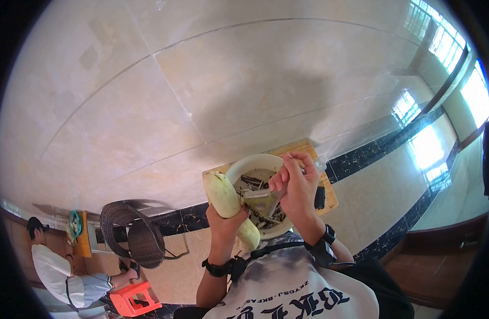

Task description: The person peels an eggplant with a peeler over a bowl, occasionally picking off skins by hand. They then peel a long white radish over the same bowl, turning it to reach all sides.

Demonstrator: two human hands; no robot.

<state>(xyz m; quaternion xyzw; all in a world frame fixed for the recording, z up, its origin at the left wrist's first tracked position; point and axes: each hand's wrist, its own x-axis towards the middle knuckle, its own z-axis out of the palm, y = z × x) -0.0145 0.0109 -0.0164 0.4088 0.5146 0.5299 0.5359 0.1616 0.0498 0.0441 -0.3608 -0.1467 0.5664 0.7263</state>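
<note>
Item: pale peeled gourd (222,192), in your left hand (223,219), fingers wrapped tight round its middle, held tilted over the white bowl (251,160).
Item: peeler (257,194), in your right hand (296,187) – fingers curled shut on its handle, blade beside the gourd.
Bowl: holds dark peelings, sits on a wooden board (304,147).
Surface: glossy beige tiled floor (202,90) with a black marbled border (361,157) (bright window glare at right).
Room: wicker chair (133,229), orange stool (132,299), a seated person (58,276) – all lower left.

Glossy beige tiled floor (202,80), wicker chair (133,234), bright windows (475,95)
</note>
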